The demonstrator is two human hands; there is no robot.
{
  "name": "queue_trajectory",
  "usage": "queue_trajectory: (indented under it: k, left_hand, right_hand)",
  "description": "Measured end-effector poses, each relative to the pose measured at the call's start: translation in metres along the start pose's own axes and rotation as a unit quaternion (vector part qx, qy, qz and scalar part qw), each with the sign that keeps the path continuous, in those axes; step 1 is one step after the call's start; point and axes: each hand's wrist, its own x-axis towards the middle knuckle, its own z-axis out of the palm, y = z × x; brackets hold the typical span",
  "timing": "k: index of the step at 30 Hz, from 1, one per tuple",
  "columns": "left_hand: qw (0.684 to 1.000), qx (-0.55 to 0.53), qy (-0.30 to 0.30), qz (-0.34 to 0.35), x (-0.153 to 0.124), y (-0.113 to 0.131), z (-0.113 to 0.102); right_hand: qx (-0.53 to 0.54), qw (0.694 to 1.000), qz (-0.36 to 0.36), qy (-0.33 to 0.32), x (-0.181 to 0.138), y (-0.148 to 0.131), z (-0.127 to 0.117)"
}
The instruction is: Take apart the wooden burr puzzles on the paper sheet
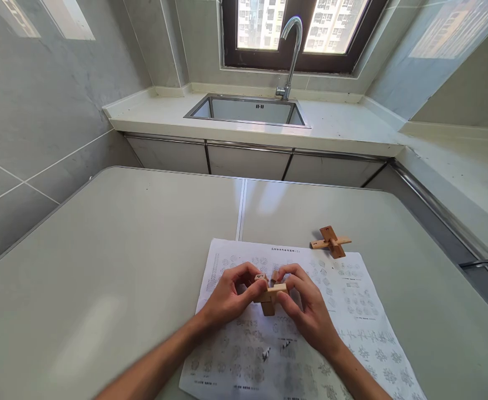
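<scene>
The left hand [227, 297] has its fingers curled around the left side of a small wooden puzzle [269, 295], thumb and fingertips closed on it. The puzzle – a few short notched sticks crossed together – is held just above a printed sheet [352, 316] on the table [102, 266]. The right hand [306, 305] pinches the right end of 1 stick between thumb and forefinger, other fingers bent close. Further right, well apart, a second wooden cross [330, 241] lies at the sheet's top edge.

To do this well, I judge the left hand should hold the body steady while the right slides its stick straight along the notch – no twisting.
</scene>
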Motion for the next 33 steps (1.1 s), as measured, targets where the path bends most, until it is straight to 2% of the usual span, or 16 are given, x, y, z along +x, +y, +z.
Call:
queue_trajectory:
  k: [4,12,24,27,29,33]
  left_hand:
    - [1.0,0.011,-0.006,0.0,0.0,0.001,0.001]
    - [1.0,0.013,-0.012,0.011,0.0,0.001,0.001]
    - [0.999,0.04,-0.013,0.023,-0.001,-0.001,0.001]
    - [0.998,0.056,0.003,0.028,-0.001,-0.006,0.002]
    - [0.997,0.074,0.005,0.037,-0.001,-0.009,0.002]
    - [0.986,0.118,-0.078,0.091,-0.003,-0.009,0.002]
  right_hand:
    - [-0.024,0.999,-0.02,0.027,0.0,-0.004,0.0]
    - [-0.039,0.996,-0.074,0.041,0.001,-0.005,-0.001]
    - [-0.067,0.989,-0.128,0.037,-0.001,-0.007,-0.001]
    - [-0.037,0.993,-0.107,0.031,-0.002,-0.007,-0.001]
    - [0.007,0.997,-0.076,0.005,-0.003,-0.007,0.0]
    - [0.1,0.992,-0.027,-0.07,-0.004,-0.007,-0.001]
